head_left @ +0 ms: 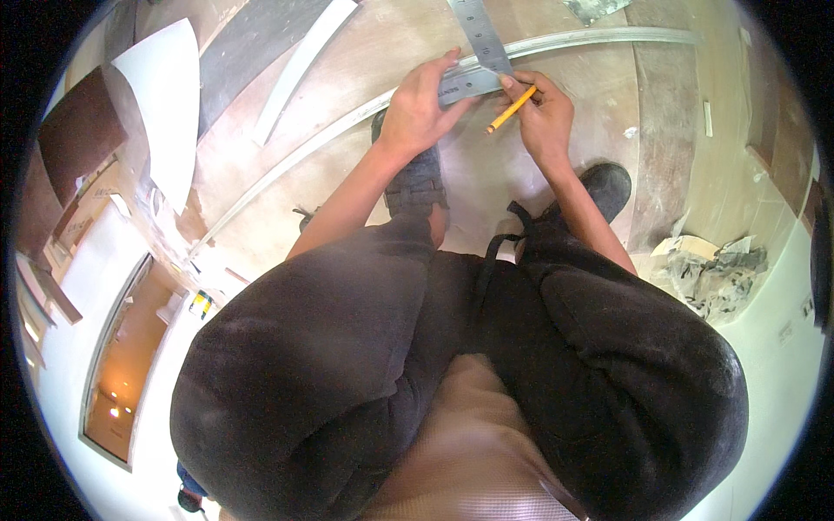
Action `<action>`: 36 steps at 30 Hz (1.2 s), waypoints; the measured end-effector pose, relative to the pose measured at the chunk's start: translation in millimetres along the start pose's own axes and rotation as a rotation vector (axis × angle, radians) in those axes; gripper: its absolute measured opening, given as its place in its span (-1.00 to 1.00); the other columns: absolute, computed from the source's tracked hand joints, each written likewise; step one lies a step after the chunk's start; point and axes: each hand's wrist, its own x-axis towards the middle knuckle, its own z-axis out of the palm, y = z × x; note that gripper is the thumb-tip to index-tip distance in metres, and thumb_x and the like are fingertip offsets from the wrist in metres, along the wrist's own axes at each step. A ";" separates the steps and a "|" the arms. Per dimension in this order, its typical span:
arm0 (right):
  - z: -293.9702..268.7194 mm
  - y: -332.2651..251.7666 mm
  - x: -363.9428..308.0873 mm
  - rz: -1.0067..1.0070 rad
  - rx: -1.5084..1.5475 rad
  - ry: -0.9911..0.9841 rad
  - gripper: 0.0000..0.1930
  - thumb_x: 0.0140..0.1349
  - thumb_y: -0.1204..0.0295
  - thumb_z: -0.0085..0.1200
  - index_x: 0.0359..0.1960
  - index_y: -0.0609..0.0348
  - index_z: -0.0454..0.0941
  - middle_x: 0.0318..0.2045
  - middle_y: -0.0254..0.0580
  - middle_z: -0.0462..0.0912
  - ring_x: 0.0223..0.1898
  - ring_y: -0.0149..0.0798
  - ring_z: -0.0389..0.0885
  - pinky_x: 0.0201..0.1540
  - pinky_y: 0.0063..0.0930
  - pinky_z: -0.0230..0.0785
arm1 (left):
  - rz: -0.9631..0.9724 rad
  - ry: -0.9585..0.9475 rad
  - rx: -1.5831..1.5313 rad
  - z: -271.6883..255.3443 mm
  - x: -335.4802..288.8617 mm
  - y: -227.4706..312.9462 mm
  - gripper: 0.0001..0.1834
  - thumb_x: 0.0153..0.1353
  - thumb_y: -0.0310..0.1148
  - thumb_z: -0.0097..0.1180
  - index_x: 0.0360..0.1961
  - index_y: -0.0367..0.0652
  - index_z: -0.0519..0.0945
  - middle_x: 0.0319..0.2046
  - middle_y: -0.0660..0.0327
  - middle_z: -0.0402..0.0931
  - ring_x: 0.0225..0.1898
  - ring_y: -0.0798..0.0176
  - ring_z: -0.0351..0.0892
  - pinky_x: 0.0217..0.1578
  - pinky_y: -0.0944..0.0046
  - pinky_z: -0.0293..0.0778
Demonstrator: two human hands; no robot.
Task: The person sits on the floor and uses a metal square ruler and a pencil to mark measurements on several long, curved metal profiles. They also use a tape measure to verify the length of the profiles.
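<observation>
A long, thin white trim strip [599, 37] lies across the floor in front of me, bent into an arc by the lens. Over it rests a metal try square [478, 36], its graduated blade pointing away from me and its stock along the near side of the strip. My left hand [415, 115] grips the stock and strip, thumb on the near side and fingers reaching over the far side. In my right hand [547, 120] is a yellow pencil [512, 108], pinched with its tip toward the square's corner. The pencil's tip is hidden by the fingers.
My dark shoes [608, 189] stand close behind the strip. To the left lie a white offcut [165, 100], a dark grey panel [248, 52] and a short white strip [300, 74]. Crumpled plastic and scraps [717, 273] sit at the right, near the wall.
</observation>
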 end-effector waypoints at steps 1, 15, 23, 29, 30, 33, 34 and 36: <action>0.6 -0.1 -0.3 0.009 0.015 -0.004 -0.70 0.44 0.34 0.34 -0.01 0.37 0.76 -0.36 -0.13 0.82 -0.29 -0.38 0.79 -0.18 -0.48 0.57 | 0.031 0.002 0.010 -0.5 -0.4 -1.3 -0.46 0.13 -0.32 0.59 0.02 -0.26 0.54 0.24 -0.07 0.68 0.08 -0.12 0.77 0.04 0.05 0.73; -4.6 4.8 5.8 -0.048 -0.039 -0.014 -0.69 0.41 0.31 0.37 -0.04 0.38 0.77 -0.37 -0.12 0.82 -0.32 -0.38 0.78 -0.20 -0.46 0.57 | 0.110 -0.036 0.082 -2.6 2.4 0.4 -0.47 0.10 -0.35 0.58 0.04 -0.27 0.60 0.23 -0.06 0.68 0.15 -0.14 0.74 0.16 0.00 0.67; -2.8 7.2 3.7 -0.035 -0.007 0.010 -0.68 0.40 0.32 0.39 -0.02 0.37 0.77 -0.30 -0.10 0.83 -0.28 -0.39 0.77 -0.17 -0.45 0.59 | 0.117 -0.033 0.081 -2.8 1.9 -2.2 -0.51 0.09 -0.38 0.57 0.00 -0.28 0.61 0.27 0.00 0.66 0.16 -0.13 0.73 0.14 0.01 0.68; -3.5 9.5 2.8 -0.039 -0.055 0.013 -0.61 0.37 0.24 0.42 0.01 0.35 0.77 -0.28 -0.09 0.83 -0.25 -0.43 0.75 -0.15 -0.46 0.60 | 0.105 -0.057 0.080 -2.0 0.1 -3.4 -0.43 0.09 -0.36 0.57 0.09 -0.33 0.60 0.24 -0.02 0.66 0.18 -0.14 0.69 0.19 -0.02 0.61; -2.7 9.3 2.6 -0.052 -0.064 0.017 -0.60 0.37 0.23 0.42 0.02 0.35 0.77 -0.28 -0.09 0.83 -0.25 -0.44 0.75 -0.15 -0.46 0.59 | 0.110 -0.059 0.090 -2.4 1.3 -2.6 -0.43 0.08 -0.37 0.57 0.09 -0.33 0.60 0.24 -0.02 0.66 0.17 -0.15 0.69 0.19 -0.02 0.62; -1.8 11.1 3.6 -0.102 -0.137 -0.011 -0.60 0.35 0.20 0.44 0.00 0.33 0.77 -0.29 -0.10 0.83 -0.27 -0.45 0.74 -0.17 -0.46 0.59 | 0.059 -0.077 0.062 -3.3 3.2 0.8 -0.41 0.07 -0.37 0.58 0.13 -0.23 0.62 0.14 0.06 0.71 0.10 -0.09 0.74 0.10 0.01 0.68; -1.1 10.9 3.8 -0.121 -0.169 -0.029 -0.60 0.35 0.20 0.44 -0.01 0.32 0.77 -0.29 -0.11 0.83 -0.27 -0.45 0.74 -0.18 -0.45 0.58 | 0.055 -0.083 0.051 -4.2 4.1 1.0 -0.37 0.07 -0.37 0.58 0.17 -0.21 0.61 0.13 0.07 0.71 0.11 -0.09 0.73 0.11 0.01 0.68; 1.2 2.1 -1.0 -0.106 -0.101 -0.030 -0.61 0.34 0.20 0.45 -0.03 0.30 0.77 -0.30 -0.09 0.83 -0.30 -0.42 0.75 -0.21 -0.44 0.58 | 0.045 -0.097 0.029 -6.6 6.6 1.1 -0.30 0.06 -0.36 0.59 0.25 -0.19 0.59 0.12 0.09 0.71 0.11 -0.08 0.72 0.12 0.01 0.67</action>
